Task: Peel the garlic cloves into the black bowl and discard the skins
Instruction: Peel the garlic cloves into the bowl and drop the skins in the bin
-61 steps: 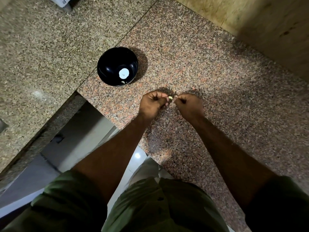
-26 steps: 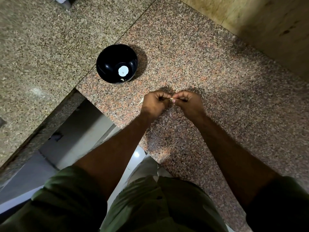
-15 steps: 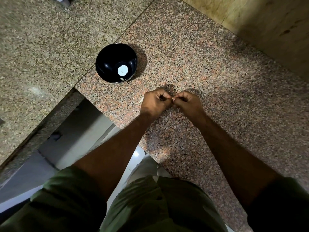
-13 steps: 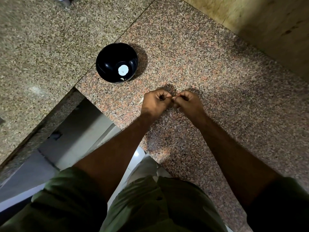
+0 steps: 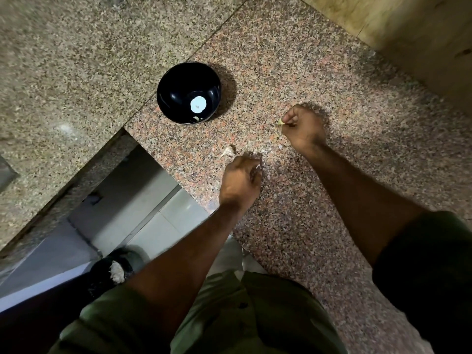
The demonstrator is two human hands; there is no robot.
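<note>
Right hand [image 5: 302, 129] pinches a peeled garlic clove [image 5: 280, 121], short of the black bowl [image 5: 189, 92]; a loose grip risks dropping it on the worktop [image 5: 332, 80]. Left hand [image 5: 241, 178] seemingly clutches skins [image 5: 258, 166]

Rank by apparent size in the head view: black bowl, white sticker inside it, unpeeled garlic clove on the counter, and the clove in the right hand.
1. Bowl
2. Sticker
3. Unpeeled clove, slightly smaller than the sticker
4. Held clove, mostly hidden by the right hand, so unsure
</note>
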